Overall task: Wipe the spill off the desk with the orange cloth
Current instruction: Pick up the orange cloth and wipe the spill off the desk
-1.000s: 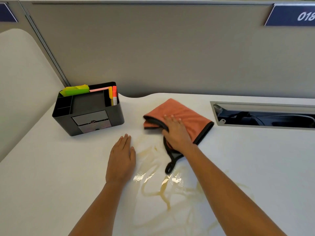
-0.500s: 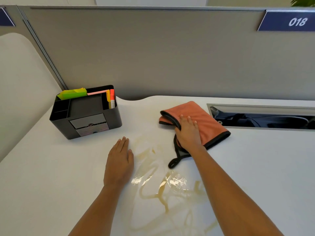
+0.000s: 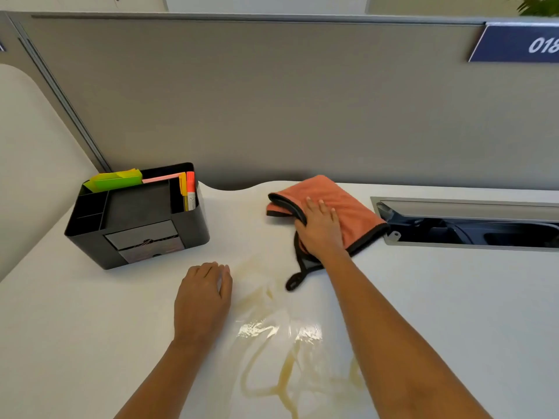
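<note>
The orange cloth, folded and edged in dark grey, lies on the white desk at the back, just left of the cable slot. My right hand presses flat on its near left part. The cloth's dark hanging loop trails toward me onto the desk. A yellowish, streaky spill spreads over the desk from below the cloth to the front edge, between my forearms. My left hand rests palm down on the desk at the spill's left edge, fingers slightly curled, holding nothing.
A black desk organizer with coloured sticky notes and markers stands at the back left. A recessed cable slot opens in the desk at the right, touching the cloth's corner. A grey partition closes off the back.
My right hand has slid the cloth to the right and away, up to the cable slot. My left hand stays in place, its fingers curling a little.
</note>
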